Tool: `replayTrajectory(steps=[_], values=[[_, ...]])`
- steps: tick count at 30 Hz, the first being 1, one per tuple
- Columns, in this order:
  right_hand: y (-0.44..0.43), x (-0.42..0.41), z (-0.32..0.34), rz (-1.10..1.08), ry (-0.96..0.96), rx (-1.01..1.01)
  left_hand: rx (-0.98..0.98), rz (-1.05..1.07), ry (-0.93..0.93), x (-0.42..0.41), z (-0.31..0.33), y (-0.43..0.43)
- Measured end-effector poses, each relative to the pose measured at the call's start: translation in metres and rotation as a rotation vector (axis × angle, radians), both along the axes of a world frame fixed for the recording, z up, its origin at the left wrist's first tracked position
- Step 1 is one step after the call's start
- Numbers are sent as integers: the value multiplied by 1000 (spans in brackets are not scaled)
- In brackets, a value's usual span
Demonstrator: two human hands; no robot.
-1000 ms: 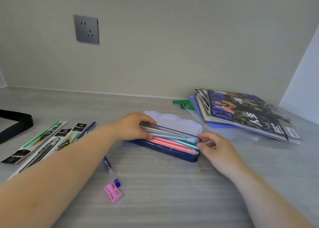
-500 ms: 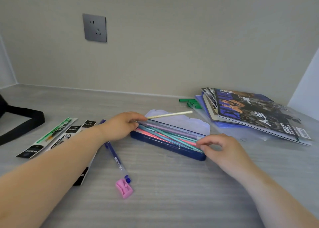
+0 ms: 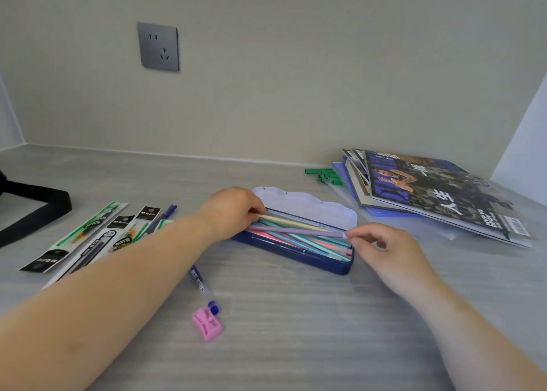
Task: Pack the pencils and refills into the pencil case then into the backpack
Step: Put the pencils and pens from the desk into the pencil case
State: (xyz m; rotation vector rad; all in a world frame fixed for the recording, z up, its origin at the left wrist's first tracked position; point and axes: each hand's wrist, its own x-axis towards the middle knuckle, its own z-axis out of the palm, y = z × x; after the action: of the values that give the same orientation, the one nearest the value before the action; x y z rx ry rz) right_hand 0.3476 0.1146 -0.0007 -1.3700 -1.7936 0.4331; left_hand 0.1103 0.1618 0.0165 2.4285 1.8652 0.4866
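Observation:
The dark blue pencil case [image 3: 296, 255] lies open mid-desk, its pale lilac lid [image 3: 310, 207] folded back. Several pastel pencils fill it. A yellow pencil [image 3: 296, 223] rests slantwise on top, and my left hand [image 3: 231, 210] grips its left end at the case's left side. A purple pencil [image 3: 296, 230] lies across the others; my right hand [image 3: 387, 251] pinches its right end at the case's right side. Refill packets [image 3: 88, 236] lie on the desk to the left, partly under my left forearm. A black backpack strap [image 3: 38, 210] shows at the far left edge.
A blue pen [image 3: 201, 284] and a pink sharpener [image 3: 206, 324] lie in front of the case, near my left forearm. Magazines [image 3: 429, 195] are stacked at the right, with green pieces [image 3: 324, 174] beside them. A wall socket [image 3: 158, 46] sits above the desk.
The yellow pencil, held up over the lid half a second ago, now lies down on the other pencils. My right hand has shifted to the purple pencil's end.

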Motion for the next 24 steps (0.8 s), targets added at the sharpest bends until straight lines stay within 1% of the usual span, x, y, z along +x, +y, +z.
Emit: replayTrajectory(steps=[3,8,12,14,15,17,19,22,24], values=[[2,1,0,-12,25,-3,39,-29,-58,8,-1,2],[2,3,2,-51,75,-8,-6,-55,-156,19,-8,7],[2,4,2,-50,75,1,-13,-95,-360,16,-11,5],[2,4,1,-47,66,-24,12,-56,-465,7,-7,3],[3,4,0,-36,58,-50,28,-27,-489,0,-4,3],[4,2,-1,-11,30,-97,22,45,-477,-14,-2,1],[4,0,-3,1,-2,-119,-44,91,-424,-27,-4,-2],[5,-1,-6,26,-107,-120,-123,60,-380,-34,-13,-6],[4,-1,-7,43,-153,-132,-115,45,-378,-32,-16,-6]])
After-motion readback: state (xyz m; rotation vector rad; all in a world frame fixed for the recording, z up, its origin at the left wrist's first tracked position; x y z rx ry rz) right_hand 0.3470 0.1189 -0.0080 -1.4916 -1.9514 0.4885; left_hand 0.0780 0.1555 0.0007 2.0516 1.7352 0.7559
